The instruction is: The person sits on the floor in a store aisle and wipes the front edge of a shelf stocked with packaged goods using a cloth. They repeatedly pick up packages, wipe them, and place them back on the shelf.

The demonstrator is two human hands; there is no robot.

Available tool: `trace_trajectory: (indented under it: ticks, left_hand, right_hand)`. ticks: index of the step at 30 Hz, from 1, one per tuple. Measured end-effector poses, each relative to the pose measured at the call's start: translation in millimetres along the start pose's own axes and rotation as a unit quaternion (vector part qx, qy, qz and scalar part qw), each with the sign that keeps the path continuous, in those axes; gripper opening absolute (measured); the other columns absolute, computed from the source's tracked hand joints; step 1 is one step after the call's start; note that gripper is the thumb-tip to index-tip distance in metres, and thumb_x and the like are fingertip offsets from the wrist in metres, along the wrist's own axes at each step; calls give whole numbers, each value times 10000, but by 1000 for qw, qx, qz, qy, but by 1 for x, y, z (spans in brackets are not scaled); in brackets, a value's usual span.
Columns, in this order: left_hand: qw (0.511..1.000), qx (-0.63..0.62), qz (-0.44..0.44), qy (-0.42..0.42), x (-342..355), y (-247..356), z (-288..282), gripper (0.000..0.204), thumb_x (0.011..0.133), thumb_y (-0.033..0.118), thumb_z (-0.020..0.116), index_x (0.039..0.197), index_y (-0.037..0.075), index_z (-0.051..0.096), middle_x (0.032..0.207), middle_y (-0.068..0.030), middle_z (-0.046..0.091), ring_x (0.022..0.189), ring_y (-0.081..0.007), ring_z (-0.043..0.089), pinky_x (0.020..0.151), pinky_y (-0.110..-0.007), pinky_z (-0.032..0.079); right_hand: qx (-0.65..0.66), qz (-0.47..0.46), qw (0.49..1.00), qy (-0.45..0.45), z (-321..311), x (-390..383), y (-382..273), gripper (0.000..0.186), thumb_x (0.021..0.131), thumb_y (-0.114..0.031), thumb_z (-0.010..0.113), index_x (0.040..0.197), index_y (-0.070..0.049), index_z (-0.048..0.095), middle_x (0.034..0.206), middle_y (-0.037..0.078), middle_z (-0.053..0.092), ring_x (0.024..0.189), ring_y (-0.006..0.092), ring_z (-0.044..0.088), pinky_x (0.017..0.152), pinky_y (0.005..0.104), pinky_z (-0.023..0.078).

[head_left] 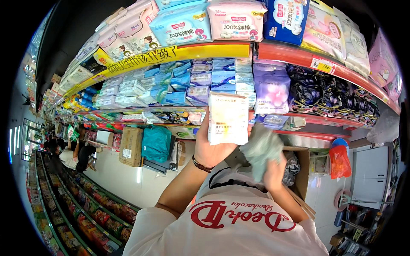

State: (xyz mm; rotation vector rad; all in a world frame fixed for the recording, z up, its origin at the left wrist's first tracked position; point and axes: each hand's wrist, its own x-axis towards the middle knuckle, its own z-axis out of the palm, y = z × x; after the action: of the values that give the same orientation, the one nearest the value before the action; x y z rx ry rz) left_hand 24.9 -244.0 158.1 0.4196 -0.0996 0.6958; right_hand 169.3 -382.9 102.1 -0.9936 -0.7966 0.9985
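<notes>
My left hand [209, 149] is closed round a pale cream packet of sanitary pads [228, 119], held upright in front of the shelves. In my right hand [274, 173] is a crumpled grey-green cloth [261, 150], bunched and slightly blurred, just to the right of the packet. The cloth's edge is close to the packet; whether the two touch I cannot tell. Behind the packet, blue and lilac packets [198, 80] fill the middle shelf. A purple packet with a pink flower [272, 91] stands just right of it, beside rows of dark packets [314, 91].
Larger pink and blue packs [237, 21] line the top shelf. Below stand a cardboard box [131, 146], a teal bag [156, 143] and an open carton [301, 168]. A red plastic bag [339, 161] hangs at right. At far left another person [70, 155] is by a low rack [85, 205].
</notes>
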Motion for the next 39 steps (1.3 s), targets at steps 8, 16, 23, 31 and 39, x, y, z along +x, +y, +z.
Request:
trace_trajectory:
  ticks: [8,16,23,31,39]
  left_hand:
    - [967,244,69,41,-4,-21,9,827,829,450,658,1433,14,297,1347,-193,451,1213,-307,499,1014,-426,420]
    - [453,859,238,8,-11,-20,-10,799,669,172,750,1329,-19,343,1225,-197,528,1116,-337,500,951,-418,400]
    - [650,662,264,264,13,33,-72,526,740,126,695,1211,-1,501,1067,-136,618,925,-265,613,804,-367,486]
    - [828,494,32,263,92,95,-118,480,845,305,724,1192,13,567,1077,-73,657,950,-150,629,808,-283,484]
    - [330,892,111,289,108,112,-169,640,789,389,736,1228,-26,525,1222,-231,549,1071,-357,559,883,-432,470]
  right_hand:
    - [328,165,930,-12,35,27,-22,474,1038,-394,299,1390,-93,398,1361,70,490,1255,214,466,1073,372,344]
    - [423,313,850,-30,33,35,2,386,1009,-280,390,1315,-66,487,1278,82,562,1169,217,541,1035,376,402]
    - [273,349,895,51,20,30,8,316,928,-203,592,1194,-33,584,1083,68,646,1017,192,610,862,324,481]
    - [144,190,968,84,-17,38,-17,398,807,-117,649,1182,3,593,1122,74,648,1049,182,597,933,329,444]
    - [185,206,950,143,-38,30,-28,452,820,-192,626,1214,20,559,1173,120,621,1079,248,594,938,377,459]
